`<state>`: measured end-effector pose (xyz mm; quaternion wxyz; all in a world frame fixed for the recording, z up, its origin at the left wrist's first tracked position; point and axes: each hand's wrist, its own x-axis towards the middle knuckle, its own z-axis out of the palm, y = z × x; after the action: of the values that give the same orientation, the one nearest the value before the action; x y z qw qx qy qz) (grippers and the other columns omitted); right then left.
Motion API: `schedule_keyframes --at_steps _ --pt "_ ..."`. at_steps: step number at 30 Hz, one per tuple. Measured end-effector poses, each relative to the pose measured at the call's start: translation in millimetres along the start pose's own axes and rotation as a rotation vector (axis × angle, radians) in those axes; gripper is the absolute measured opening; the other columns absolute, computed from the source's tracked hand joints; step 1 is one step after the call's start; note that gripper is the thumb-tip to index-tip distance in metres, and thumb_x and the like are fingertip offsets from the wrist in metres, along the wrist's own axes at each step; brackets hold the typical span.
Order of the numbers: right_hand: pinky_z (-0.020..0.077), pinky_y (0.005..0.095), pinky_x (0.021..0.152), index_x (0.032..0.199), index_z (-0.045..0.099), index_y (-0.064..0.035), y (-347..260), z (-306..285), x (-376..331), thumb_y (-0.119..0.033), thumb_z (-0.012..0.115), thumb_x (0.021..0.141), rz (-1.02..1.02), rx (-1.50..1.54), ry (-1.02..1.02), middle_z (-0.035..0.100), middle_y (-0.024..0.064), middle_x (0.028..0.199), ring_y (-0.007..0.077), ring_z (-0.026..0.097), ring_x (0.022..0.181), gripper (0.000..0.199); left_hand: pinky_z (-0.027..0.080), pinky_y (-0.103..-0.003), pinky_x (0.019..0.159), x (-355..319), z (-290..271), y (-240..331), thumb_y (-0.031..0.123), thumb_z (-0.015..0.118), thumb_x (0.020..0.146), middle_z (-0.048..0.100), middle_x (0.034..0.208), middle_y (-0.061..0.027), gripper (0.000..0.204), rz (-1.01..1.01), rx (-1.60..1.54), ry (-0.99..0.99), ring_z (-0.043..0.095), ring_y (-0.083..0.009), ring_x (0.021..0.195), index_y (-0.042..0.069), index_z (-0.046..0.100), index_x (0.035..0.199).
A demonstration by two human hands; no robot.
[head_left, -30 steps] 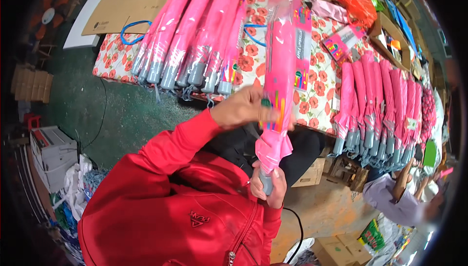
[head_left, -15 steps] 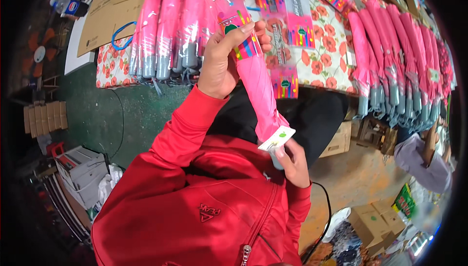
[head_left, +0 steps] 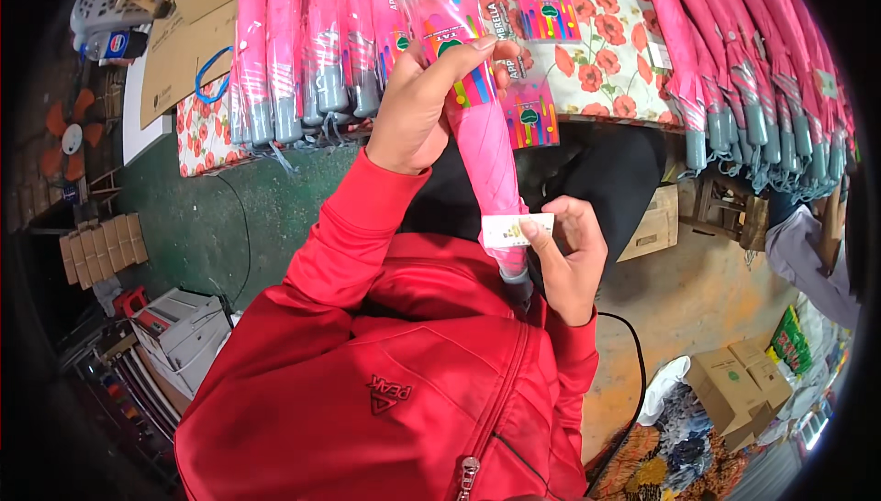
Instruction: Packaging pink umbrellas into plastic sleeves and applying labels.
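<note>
The left hand (head_left: 415, 111) is gripping, with its thumb stretched forward; below it to the right, the right hand (head_left: 576, 262) pinches, its fingers bent.

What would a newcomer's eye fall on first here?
Probably the bright pink umbrella at centre: the left hand grips its plastic sleeve, the right hand holds a white tag near its lower end. Then the red jacket below, and the rows of pink umbrellas at upper left and upper right.
</note>
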<state>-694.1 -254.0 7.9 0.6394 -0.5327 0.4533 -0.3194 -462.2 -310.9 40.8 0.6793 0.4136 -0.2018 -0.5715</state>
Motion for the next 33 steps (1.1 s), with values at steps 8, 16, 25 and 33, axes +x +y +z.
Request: schedule_keyframes --at_steps 8,16,25,33 --pt "0.0457 0.0236 0.076 0.117 0.066 0.0031 4 21 11 -0.013 0.065 0.098 0.088 0.129 0.157 0.066 0.0074 0.098 0.0105 0.057 0.082 0.025 0.055 -0.026 0.07 1 5 -19 0.013 0.067 0.093 0.073 0.098 -0.0123 0.02 -0.096 0.067 0.08 0.066 -0.0154 0.077 -0.002 0.067 0.105" --pt "0.0456 0.0244 0.077 0.124 0.064 0.0049 9 31 15 -0.012 0.062 0.099 0.098 0.173 0.284 0.065 0.008 0.098 0.0135 0.056 0.085 0.031 0.052 -0.026 0.076 -9 7 -33 0.017 0.066 0.094 0.07 0.096 -0.0102 0.024 -0.141 0.095 0.086 0.065 -0.0145 0.082 -0.004 0.07 0.105" --pt "0.0485 0.0305 0.082 0.137 0.054 0.0057 -2 5 2 -0.011 0.063 0.097 -0.039 -0.209 0.003 0.062 0.0144 0.107 0.0223 0.059 0.091 0.044 0.053 -0.027 0.077 -11 4 -43 0.017 0.066 0.094 0.07 0.096 -0.0103 0.024 -0.172 0.105 0.098 0.066 -0.0152 0.084 -0.004 0.07 0.104" --pt "0.0508 0.0345 0.082 0.142 0.049 0.0057 13 28 12 -0.009 0.06 0.097 -0.343 -0.541 0.143 0.061 0.0218 0.116 0.0334 0.063 0.095 0.048 0.054 -0.03 0.083 -22 17 -47 0.017 0.06 0.098 0.069 0.105 -0.0135 0.026 -0.18 -0.017 0.024 0.067 -0.0187 0.089 -0.004 0.064 0.113"
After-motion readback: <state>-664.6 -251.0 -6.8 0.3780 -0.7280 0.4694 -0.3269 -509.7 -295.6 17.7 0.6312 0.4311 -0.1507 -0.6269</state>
